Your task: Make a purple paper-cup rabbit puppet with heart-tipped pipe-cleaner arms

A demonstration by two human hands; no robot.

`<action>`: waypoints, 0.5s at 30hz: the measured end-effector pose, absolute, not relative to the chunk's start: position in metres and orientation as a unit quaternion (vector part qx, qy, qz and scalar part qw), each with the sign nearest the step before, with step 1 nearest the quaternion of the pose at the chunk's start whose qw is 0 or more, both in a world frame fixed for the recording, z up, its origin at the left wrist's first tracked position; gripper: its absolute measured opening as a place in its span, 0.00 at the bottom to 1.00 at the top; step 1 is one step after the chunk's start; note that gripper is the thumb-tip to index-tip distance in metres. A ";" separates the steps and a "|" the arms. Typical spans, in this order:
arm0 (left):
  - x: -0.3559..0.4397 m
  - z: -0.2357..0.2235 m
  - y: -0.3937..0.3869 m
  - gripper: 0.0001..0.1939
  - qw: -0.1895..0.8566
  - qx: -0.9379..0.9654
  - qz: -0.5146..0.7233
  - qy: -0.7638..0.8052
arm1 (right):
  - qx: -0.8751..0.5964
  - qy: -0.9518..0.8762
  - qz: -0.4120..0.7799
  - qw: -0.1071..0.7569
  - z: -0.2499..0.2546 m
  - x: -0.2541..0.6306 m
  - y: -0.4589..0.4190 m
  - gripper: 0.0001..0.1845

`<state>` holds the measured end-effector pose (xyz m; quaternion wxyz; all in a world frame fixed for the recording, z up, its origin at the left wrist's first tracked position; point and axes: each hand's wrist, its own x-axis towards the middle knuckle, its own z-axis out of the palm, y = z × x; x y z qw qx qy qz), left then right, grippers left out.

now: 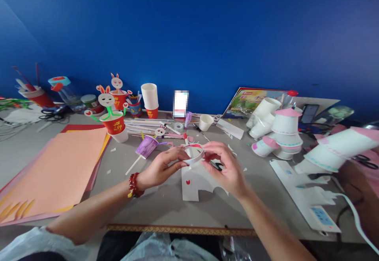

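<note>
A plain deep-blue wall [189,36] stands behind a grey tabletop [142,209]. Near its middle, the left hand [166,165] and right hand [227,166] pinch opposite sides of a thin white paper ring [194,160], held above a cut white paper sheet [190,192] bearing a small red heart [188,182]. Leftward lie a purple paper cup [146,147] with a rabbit face [160,132] and peach rectangular paper [62,158].

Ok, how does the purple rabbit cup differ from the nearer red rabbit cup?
The purple cup is tipped over, while the red cup stands roughly upright. A white stick extends from the purple cup's base; none shows below the red cup. The red cup's rabbit head looks larger than the purple cup's little head. Both carry a rabbit at the open end.
</note>
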<state>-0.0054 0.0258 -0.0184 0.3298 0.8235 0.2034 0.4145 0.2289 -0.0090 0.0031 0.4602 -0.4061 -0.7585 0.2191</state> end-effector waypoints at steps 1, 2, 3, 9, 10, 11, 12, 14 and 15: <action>-0.007 -0.020 0.024 0.08 0.331 0.822 0.419 0.198 | -0.408 -0.749 0.215 0.475 0.002 0.227 -0.011 0.12; -0.007 -0.020 0.023 0.08 0.327 0.823 0.422 0.195 | -0.411 -0.744 0.206 0.485 0.000 0.224 -0.013 0.10; -0.007 -0.020 0.021 0.07 0.314 0.826 0.425 0.196 | -0.413 -0.743 0.193 0.490 -0.001 0.221 -0.014 0.09; -0.003 -0.017 0.013 0.11 0.222 0.838 0.436 0.243 | -0.433 -0.716 0.158 0.525 -0.007 0.199 -0.020 0.07; -0.002 -0.016 0.011 0.11 0.216 0.837 0.436 0.250 | -0.435 -0.709 0.159 0.532 -0.008 0.197 -0.020 0.07; -0.001 -0.016 0.010 0.10 0.210 0.836 0.438 0.256 | -0.437 -0.703 0.160 0.538 -0.009 0.195 -0.020 0.07; -0.001 -0.015 0.009 0.10 0.204 0.834 0.440 0.262 | -0.439 -0.698 0.162 0.543 -0.010 0.193 -0.020 0.07; -0.001 -0.014 0.007 0.09 0.200 0.832 0.443 0.267 | -0.442 -0.694 0.164 0.544 -0.010 0.191 -0.020 0.05; -0.001 -0.014 0.006 0.10 0.202 0.830 0.446 0.266 | -0.444 -0.696 0.165 0.540 -0.010 0.191 -0.020 0.03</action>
